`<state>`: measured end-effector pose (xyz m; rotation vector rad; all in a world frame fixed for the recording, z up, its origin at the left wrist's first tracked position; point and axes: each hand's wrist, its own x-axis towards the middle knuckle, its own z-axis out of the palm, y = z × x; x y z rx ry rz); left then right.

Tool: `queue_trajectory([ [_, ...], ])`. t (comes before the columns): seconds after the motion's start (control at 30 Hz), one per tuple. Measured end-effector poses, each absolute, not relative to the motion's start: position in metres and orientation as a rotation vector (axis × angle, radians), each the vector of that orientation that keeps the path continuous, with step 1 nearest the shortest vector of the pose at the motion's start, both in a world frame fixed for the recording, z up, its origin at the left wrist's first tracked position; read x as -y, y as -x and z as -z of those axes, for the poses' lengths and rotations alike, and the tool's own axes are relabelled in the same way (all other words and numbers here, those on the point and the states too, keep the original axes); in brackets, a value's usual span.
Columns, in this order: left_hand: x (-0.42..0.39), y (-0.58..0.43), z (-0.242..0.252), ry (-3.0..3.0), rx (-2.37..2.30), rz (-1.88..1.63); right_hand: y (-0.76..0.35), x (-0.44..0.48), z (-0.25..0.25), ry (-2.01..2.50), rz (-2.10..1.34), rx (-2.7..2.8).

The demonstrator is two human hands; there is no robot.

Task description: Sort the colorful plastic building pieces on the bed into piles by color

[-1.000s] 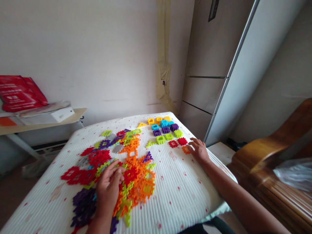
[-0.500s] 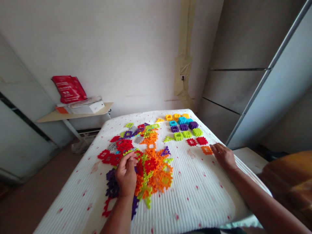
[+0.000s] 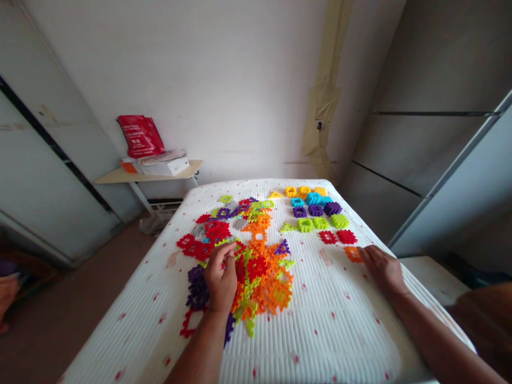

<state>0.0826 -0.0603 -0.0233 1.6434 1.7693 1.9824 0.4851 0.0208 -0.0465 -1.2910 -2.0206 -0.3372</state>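
My left hand hovers at the left side of a mixed heap of toothed plastic building pieces, fingers curled toward the thumb; whatever they may hold is hidden. Beneath and around it are red pieces, dark purple pieces and orange pieces. On the right, my right hand has its fingers together at the right edge of an orange square piece, which lies flat on the quilted cover. Just behind that piece sit two red squares, a nearer-left one and another.
Sorted rows stand at the back right: green pieces, purple pieces, blue pieces and yellow pieces. Left of the bed, a small table bears a white box and a red bag. Wardrobe doors close off the right.
The view has turned a little to the left, so everything appears farther right. Both hands stay almost in place, the right one still at the orange square.
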Motion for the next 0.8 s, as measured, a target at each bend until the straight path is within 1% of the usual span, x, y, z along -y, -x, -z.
queue_trajectory([
  [0.37, 0.058, -0.080, 0.029, -1.500, -1.725, -1.977, -0.485, -0.020, 0.048, 1.304, 0.304, 2.016],
  [0.8, 0.062, -0.084, 0.014, -1.148, -1.624, -2.061, -0.481, -0.023, 0.048, 1.308, 0.237, 2.040],
])
